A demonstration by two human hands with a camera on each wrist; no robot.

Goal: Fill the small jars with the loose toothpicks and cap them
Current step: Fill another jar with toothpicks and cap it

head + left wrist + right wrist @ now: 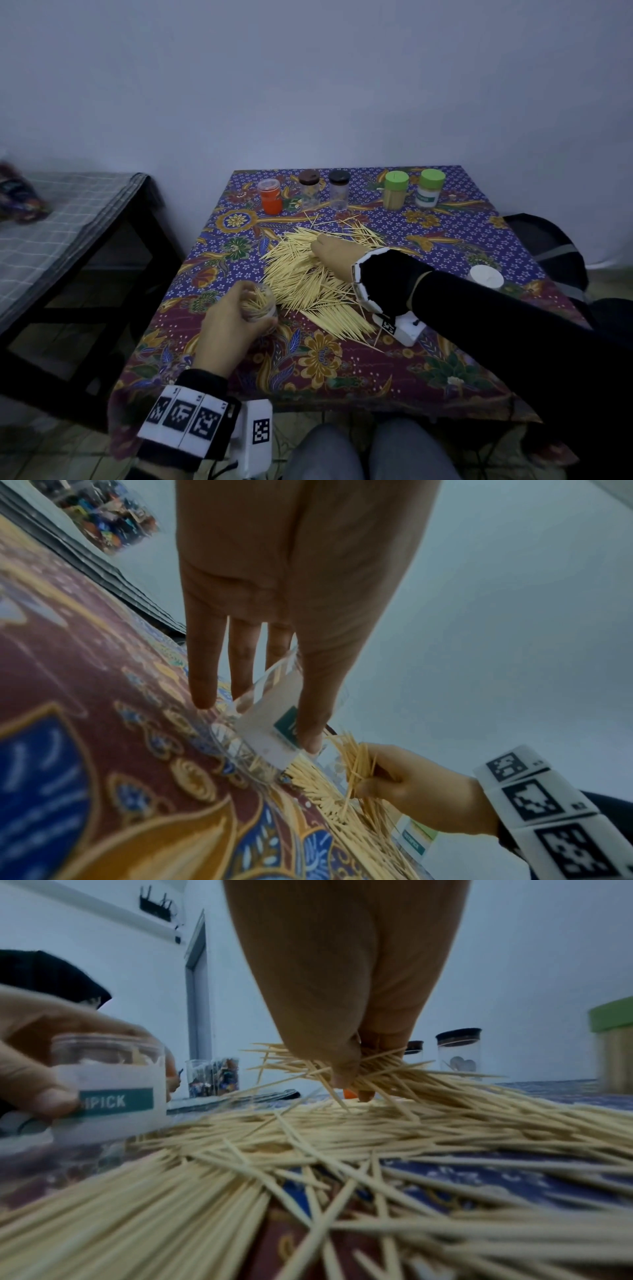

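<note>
On a floral tablecloth (342, 359), the left hand (226, 329) grips an uncapped jar (262, 305) beside the toothpick pile (308, 274), where the right hand (334, 255) pinches a bunch. Five capped jars (339, 193) line the far edge; a white lid (486, 275) lies right.

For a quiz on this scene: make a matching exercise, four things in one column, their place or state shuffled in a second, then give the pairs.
Column one:
1. open jar
2. toothpick pile
3. white lid
4. orange jar

Column two:
A. lying alone near the table's right edge
B. held by the left hand, partly filled
C. far left of the back row
D. spread mid-table, the right hand gathering a bunch from it

Pairs: 1-B, 2-D, 3-A, 4-C
</note>
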